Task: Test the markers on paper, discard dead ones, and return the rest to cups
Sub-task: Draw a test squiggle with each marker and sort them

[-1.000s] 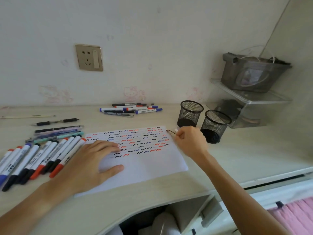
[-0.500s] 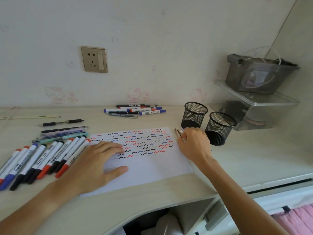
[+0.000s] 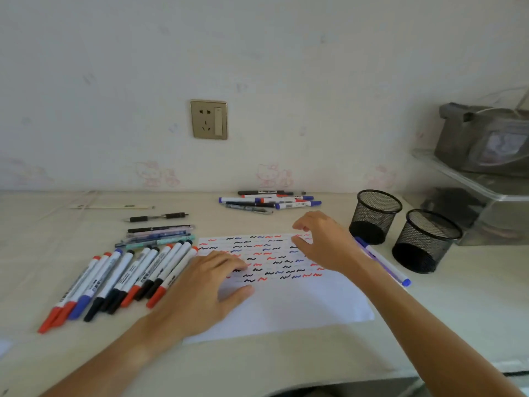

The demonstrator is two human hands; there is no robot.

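right hand [image 3: 323, 242] fingers loosely curled, empty, over paper [image 3: 286, 296] | far marker cluster [image 3: 270, 201] just beyond fingertips, axes left-right | left hand [image 3: 200, 290] flat, pinning paper | cups [image 3: 375, 214] right, empty

Two black mesh cups [image 3: 375, 216] [image 3: 427, 240] on surface, both upright. One paper sheet [image 3: 286, 299] with rows of red, blue, black squiggles. One loose blue-capped marker [image 3: 382, 260] right of sheet. Left row of fat markers [image 3: 120, 279]: about ten, caps red, blue, black; exact count unclear where they overlap. Bundle of thin pens [image 3: 157, 234] behind row: roughly five. One black pen [image 3: 157, 217] alone. Far pile of pens and markers [image 3: 270, 200]: about seven. One wall socket [image 3: 209, 119]. Two hands [image 3: 197, 293] [image 3: 326, 242].
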